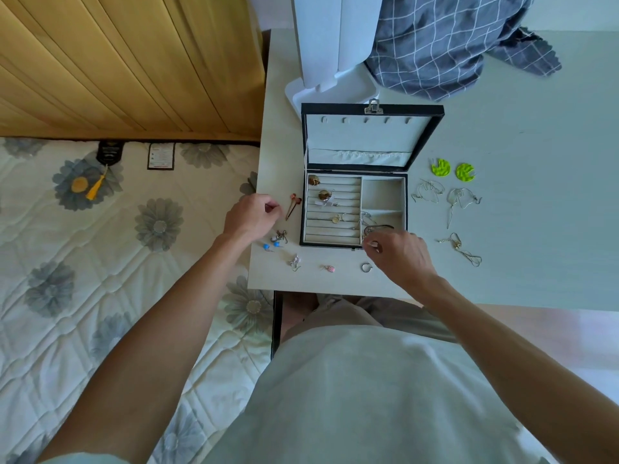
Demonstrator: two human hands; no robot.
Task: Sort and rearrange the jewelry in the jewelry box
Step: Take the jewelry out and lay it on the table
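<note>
A black jewelry box [355, 245] stands open on the white table [519, 256], its lid upright. Several gold and silver pieces lie in its ring rows [331, 209]; a chain and a dark bangle [378, 227] lie in the lower right compartment. My left hand [251, 217] hovers left of the box with fingers curled, beside a reddish hairpin [293, 205]. My right hand [398, 254] is at the box's front right corner, fingertips pinched on something small that I cannot make out. Blue studs [271, 246], a pink charm [330, 268] and a silver hoop [366, 267] lie in front.
Two lime-green earrings [452, 169], silver wire earrings [445, 195] and a chain [464, 251] lie right of the box. A white stand [331, 78] and checked grey cloth [445, 45] sit behind. A flowered mattress [117, 246] borders the table's left edge.
</note>
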